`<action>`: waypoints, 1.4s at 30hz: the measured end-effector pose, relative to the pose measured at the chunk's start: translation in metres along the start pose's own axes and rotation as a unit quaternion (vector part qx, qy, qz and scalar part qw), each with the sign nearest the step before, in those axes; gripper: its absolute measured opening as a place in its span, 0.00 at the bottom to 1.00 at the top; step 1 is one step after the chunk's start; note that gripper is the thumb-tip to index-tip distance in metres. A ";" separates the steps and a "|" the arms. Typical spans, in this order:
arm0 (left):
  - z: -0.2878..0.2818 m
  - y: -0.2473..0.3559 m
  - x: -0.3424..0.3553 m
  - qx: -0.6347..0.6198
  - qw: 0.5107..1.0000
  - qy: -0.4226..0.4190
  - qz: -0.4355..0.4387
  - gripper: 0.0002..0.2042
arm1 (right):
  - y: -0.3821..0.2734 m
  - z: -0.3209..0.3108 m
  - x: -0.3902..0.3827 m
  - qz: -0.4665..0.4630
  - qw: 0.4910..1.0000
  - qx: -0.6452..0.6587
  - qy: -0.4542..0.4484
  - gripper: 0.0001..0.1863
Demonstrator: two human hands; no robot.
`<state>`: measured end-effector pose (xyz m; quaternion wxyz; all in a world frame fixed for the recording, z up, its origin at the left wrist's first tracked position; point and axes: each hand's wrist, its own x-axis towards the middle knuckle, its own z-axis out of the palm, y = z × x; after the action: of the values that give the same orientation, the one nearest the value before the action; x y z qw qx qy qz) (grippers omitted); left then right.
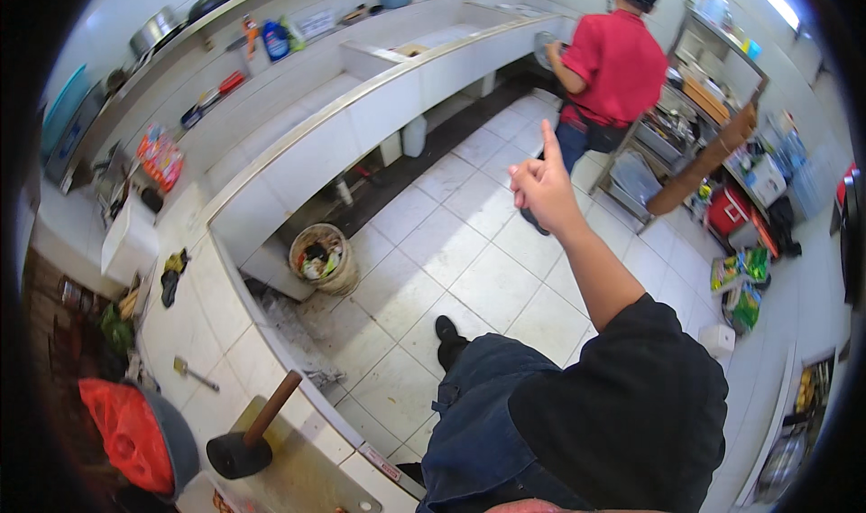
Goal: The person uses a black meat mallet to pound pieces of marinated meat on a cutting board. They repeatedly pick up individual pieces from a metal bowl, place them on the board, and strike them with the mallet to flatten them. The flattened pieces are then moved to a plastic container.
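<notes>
Bare and released, the right hand [543, 190] is raised over the white floor tiles [474, 269], its index finger straight and the other fingers loosely curled, with nothing visibly held or touched; the left hand is out of view, so its state I cannot tell. Well apart at the near left, a thick, black-headed mallet [238, 454] with a brown wooden handle [272, 408] rests on a yellowish flat board [302, 472]. It looks head-heavy, stiff and hard to break, best gripped around the handle's middle, perhaps slippery if wet.
</notes>
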<state>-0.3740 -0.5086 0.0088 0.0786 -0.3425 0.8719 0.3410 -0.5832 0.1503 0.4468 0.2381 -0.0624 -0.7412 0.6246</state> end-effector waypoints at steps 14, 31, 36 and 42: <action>0.282 0.354 -0.072 0.132 0.869 -0.401 0.258 0.22 | 0.027 -0.240 0.076 0.069 0.995 0.022 0.071 0.46; 0.490 0.624 -0.023 0.230 0.823 -0.445 0.267 0.21 | 0.178 -0.383 0.192 0.216 0.973 0.038 0.065 0.43; 0.553 0.672 0.011 0.259 0.789 -0.491 0.265 0.20 | 0.212 -0.369 0.263 0.249 0.968 0.021 0.025 0.43; 0.594 0.730 0.097 0.289 0.754 -0.527 0.266 0.20 | 0.250 -0.349 0.390 0.280 0.959 -0.038 0.019 0.40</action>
<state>-0.9793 0.2130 -0.0802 0.5267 0.1766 0.8055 0.2062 -0.8264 0.6681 0.3526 0.0652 -0.2887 -0.7127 0.6360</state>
